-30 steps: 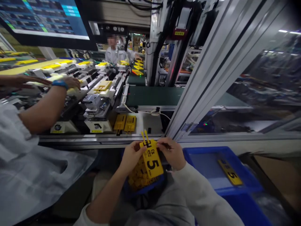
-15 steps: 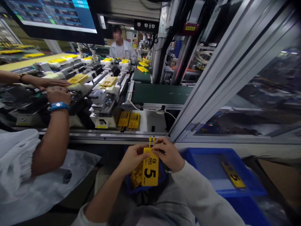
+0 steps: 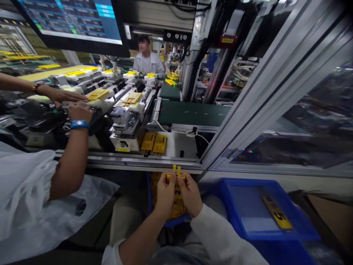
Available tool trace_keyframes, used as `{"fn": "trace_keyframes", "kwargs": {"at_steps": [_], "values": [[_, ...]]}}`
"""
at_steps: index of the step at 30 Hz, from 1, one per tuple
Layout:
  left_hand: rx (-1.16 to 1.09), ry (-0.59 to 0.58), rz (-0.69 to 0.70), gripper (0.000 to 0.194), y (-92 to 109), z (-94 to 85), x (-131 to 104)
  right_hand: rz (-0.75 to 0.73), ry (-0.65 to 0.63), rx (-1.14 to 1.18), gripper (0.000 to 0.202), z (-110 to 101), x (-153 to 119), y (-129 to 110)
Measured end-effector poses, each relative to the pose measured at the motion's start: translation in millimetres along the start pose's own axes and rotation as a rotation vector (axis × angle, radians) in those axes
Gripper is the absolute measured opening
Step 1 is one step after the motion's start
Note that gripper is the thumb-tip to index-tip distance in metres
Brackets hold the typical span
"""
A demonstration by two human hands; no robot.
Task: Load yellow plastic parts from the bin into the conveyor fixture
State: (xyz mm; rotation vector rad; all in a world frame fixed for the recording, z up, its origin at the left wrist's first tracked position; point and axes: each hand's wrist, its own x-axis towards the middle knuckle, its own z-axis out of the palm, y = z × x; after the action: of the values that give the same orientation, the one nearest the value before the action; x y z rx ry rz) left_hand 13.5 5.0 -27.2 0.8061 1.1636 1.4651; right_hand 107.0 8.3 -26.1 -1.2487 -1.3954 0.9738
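A yellow power bank (image 3: 176, 177) is gripped at its end between my left hand (image 3: 166, 193) and my right hand (image 3: 192, 194). Both thumbs press on that end, beside two short yellow cable plugs (image 3: 177, 169) that stick up. The power bank is tipped so its end faces me, and the hands hide most of its body. Below them a blue bin (image 3: 149, 191) holds many small yellow pieces (image 3: 178, 212).
To the right, a blue tray (image 3: 249, 235) holds another yellow power bank (image 3: 276, 212). Two yellow casings (image 3: 153, 143) lie on the bench ledge. A co-worker's hands (image 3: 78, 110) work among fixtures at left. Beyond are a green conveyor (image 3: 193, 113), a monitor (image 3: 79, 22) and a metal frame post (image 3: 253, 88).
The power bank has tilted from showing its face with the "5" to showing its end. Both hands have closed in around its top, thumbs now side by side.
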Motion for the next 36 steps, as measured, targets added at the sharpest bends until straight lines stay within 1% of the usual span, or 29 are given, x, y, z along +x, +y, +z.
{"fn": "trace_keyframes", "kwargs": {"at_steps": [2,4,6,7,8,9,10,11,12,13,14,16,18,20,22,24,25,26,27,29,30,31,33,34,35,36], "values": [[0.09,-0.028,0.092,0.03,10.2,-4.9,8.0,-0.092,-0.027,-0.143,0.03,-7.4,7.4,-9.1],[0.237,-0.095,0.218,0.03,23.3,-10.8,21.9,-0.178,-0.082,-0.253,0.028,-15.2,18.0,-19.0],[0.371,-0.202,0.385,0.033,35.8,-17.4,38.8,-0.252,-0.125,-0.279,0.027,-20.5,30.7,-27.2],[0.421,-0.249,0.486,0.037,40.7,-20.8,47.0,-0.296,-0.127,-0.271,0.027,-21.6,37.8,-29.6],[0.459,-0.268,0.593,0.041,44.0,-24.3,54.4,-0.351,-0.12,-0.26,0.027,-21.3,45.6,-30.3],[0.491,-0.252,0.692,0.044,45.7,-27.8,60.6,-0.408,-0.111,-0.255,0.028,-19.7,54.2,-29.0],[0.52,-0.202,0.771,0.043,45.6,-31.4,65.1,-0.458,-0.109,-0.255,0.027,-16.9,63.6,-25.7],[0.547,-0.124,0.823,0.038,43.8,-35.1,68.1,-0.497,-0.112,-0.264,0.027,-12.8,73.7,-20.6],[0.574,-0.04,0.845,0.032,40.7,-39.1,69.5,-0.522,-0.119,-0.282,0.026,-7.7,84.5,-13.9],[0.603,0.031,0.848,0.025,36.4,-43.4,69.5,-0.53,-0.129,-0.308,0.025,-1.8,95.8,-6.4],[0.637,0.073,0.841,0.02,31.4,-48.0,68.5,-0.522,-0.141,-0.337,0.025,4.8,107.3,1.5],[0.712,0.083,0.825,0.014,20.4,-57.7,64.3,-0.49,-0.177,-0.397,0.026,19.8,129.7,15.7],[0.772,0.061,0.803,0.012,9.6,-66.3,58.4,-0.443,-0.229,-0.458,0.029,37.0,149.7,25.0],[0.825,0.039,0.766,0.011,0.7,-71.4,51.8,-0.381,-0.293,-0.522,0.032,55.9,165.7,27.7],[0.908,-0.012,0.723,0.011,-5.0,-71.7,45.6,-0.319,-0.394,-0.598,0.032,75.0,177.8,24.9],[1.006,-0.089,0.693,0.012,-6.5,-68.7,42.3,-0.288,-0.514,-0.663,0.031,91.1,186.1,18.8],[1.045,-0.121,0.684,0.012,-5.9,-67.0,42.4,-0.269,-0.553,-0.69,0.03,96.9,188.9,15.4],[1.077,-0.142,0.681,0.014,-4.7,-65.7,43.8,-0.235,-0.556,-0.716,0.03,101.1,190.8,12.2],[1.106,-0.152,0.682,0.015,-3.2,-65.0,46.4,-0.186,-0.525,-0.743,0.032,103.6,191.7,9.5],[1.18,-0.152,0.686,0.021,-0.6,-65.7,54.0,-0.057,-0.402,-0.806,0.038,104.5,190.8,6.7],[1.23,-0.147,0.685,0.029,-0.1,-66.9,58.2,0.019,-0.335,-0.837,0.042,103.9,189.4,6.7],[1.283,-0.144,0.681,0.041,-0.3,-68.3,62.1,0.076,-0.291,-0.864,0.045,103.4,187.6,7.4],[1.362,-0.143,0.668,0.069,-2.4,-71.3,68.0,0.158,-0.244,-0.857,0.049,103.8,184.6,10.3],[1.38,-0.139,0.663,0.079,-3.9,-72.6,69.7,0.192,-0.224,-0.831,0.052,105.0,184.2,12.0],[1.387,-0.134,0.659,0.085,-5.4,-73.9,70.7,0.217,-0.205,-0.796,0.053,106.6,184.7,13.6],[1.387,-0.127,0.657,0.086,-6.7,-75.2,71.1,0.234,-0.184,-0.758,0.054,108.4,186.1,15.1]]}}
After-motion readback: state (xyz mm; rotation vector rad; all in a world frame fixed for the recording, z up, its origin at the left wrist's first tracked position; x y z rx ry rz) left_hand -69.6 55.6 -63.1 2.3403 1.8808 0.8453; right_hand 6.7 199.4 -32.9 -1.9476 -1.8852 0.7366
